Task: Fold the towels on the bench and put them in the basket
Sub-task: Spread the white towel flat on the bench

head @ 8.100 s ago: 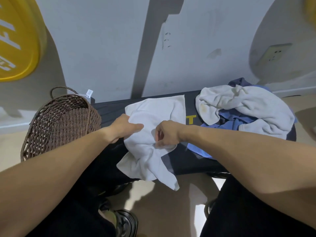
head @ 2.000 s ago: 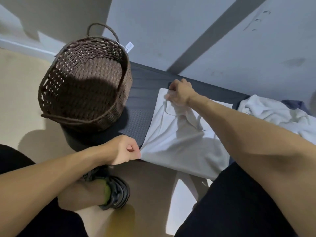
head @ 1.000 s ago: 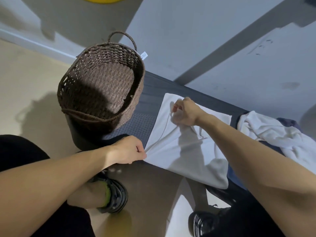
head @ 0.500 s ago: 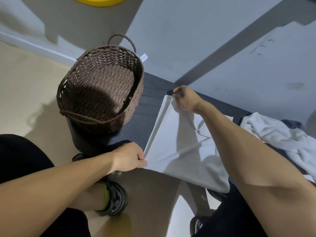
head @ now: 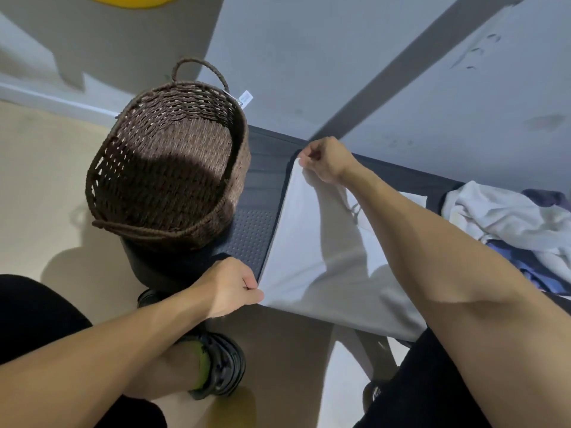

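White towel (head: 312, 242) was pinched at two corners by left hand (head: 230, 287) and right hand (head: 324, 160). Edge should be kept taut, corners matched squarely.

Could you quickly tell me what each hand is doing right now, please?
Left hand: closed, pinching the near corner of the white towel.
Right hand: closed, pinching the far corner of the same towel.
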`<move>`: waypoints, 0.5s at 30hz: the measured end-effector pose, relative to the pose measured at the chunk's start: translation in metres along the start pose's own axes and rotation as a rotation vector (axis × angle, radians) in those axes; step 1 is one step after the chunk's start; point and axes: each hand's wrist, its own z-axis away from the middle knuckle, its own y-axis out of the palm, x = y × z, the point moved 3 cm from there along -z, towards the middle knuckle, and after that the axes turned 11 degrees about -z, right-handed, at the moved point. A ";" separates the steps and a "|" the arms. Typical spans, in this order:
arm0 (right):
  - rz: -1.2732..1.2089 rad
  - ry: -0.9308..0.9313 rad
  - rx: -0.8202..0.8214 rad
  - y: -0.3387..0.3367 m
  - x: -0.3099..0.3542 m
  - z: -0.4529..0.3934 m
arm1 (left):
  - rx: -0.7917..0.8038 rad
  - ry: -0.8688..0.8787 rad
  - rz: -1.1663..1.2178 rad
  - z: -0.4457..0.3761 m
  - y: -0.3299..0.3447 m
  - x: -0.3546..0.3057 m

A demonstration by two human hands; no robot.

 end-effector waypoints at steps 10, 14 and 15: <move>0.292 0.093 0.073 0.009 0.007 -0.010 | -0.042 0.018 -0.044 0.003 -0.002 -0.007; 0.428 0.181 0.107 0.009 0.003 -0.011 | -0.010 0.037 -0.054 0.002 0.001 -0.006; 0.476 0.189 0.116 0.010 0.004 -0.010 | 0.000 0.046 -0.064 0.001 0.001 -0.006</move>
